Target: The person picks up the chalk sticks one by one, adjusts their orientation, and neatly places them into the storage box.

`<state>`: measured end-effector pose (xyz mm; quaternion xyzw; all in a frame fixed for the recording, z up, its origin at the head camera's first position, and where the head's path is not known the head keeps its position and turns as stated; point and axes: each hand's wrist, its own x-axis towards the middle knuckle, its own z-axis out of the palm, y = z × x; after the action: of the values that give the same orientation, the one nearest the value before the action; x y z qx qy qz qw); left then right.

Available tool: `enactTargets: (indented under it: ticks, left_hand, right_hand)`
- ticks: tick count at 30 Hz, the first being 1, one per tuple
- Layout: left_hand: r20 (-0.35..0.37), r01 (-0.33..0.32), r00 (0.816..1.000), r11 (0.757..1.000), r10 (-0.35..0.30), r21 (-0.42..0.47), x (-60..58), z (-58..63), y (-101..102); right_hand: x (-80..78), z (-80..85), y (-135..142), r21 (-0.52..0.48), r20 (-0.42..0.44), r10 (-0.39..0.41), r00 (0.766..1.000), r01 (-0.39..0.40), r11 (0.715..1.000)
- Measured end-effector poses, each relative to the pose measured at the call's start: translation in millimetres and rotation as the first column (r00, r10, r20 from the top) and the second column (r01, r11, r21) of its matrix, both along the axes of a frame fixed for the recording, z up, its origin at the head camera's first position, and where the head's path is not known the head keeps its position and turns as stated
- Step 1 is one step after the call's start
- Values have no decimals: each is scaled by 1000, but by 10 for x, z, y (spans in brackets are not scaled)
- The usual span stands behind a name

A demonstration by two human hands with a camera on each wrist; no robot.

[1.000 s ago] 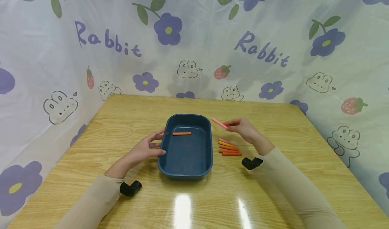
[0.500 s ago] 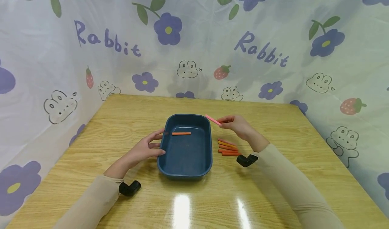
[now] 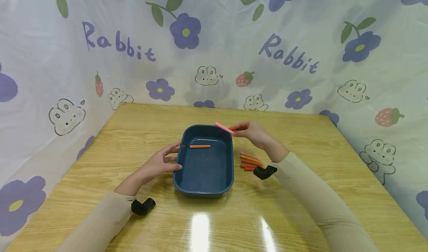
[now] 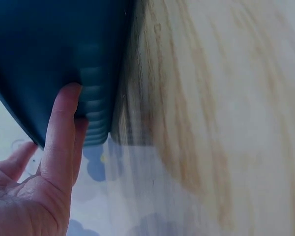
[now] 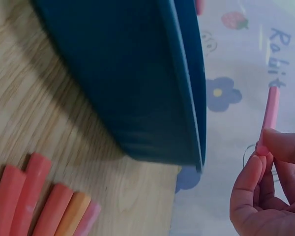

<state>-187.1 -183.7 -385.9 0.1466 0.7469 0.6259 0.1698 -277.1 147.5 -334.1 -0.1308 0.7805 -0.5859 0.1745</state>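
A deep dark-blue tray (image 3: 204, 177) stands on the table with one orange chalk stick (image 3: 200, 146) lying inside near its far end. At its left side, my left hand (image 3: 157, 166) holds the rim, thumb tip over the edge; in the left wrist view, fingers (image 4: 61, 128) lie against the outer wall. My right hand (image 3: 252, 133) pinches a pink chalk stick (image 3: 224, 128) between thumb and fingertips, over the tray's far right corner. The stick points up and left, above the rim. Several red, orange and pink chalk sticks (image 3: 250, 162) lie right of the tray.
The wooden table (image 3: 150, 118) extends around the tray. A white curtain (image 3: 214, 33) with flowers and rabbits hangs behind and along both sides. Black wrist mounts (image 3: 265, 172) sit on the sleeves, the right one close above the loose sticks.
My right hand has moved left and slightly away from me, bringing the pink chalk stick from beside the tray to above its far right corner. The left hand and tray have stayed put.
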Motion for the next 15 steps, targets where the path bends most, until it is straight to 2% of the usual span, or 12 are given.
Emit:
enactTargets:
  ticks: [15]
  left_hand:
    - [1,-2,1000,1000,2,-14,-9,0,0]
  right_hand:
    - [-45,83,-316,46,-18,36,999,-35,998]
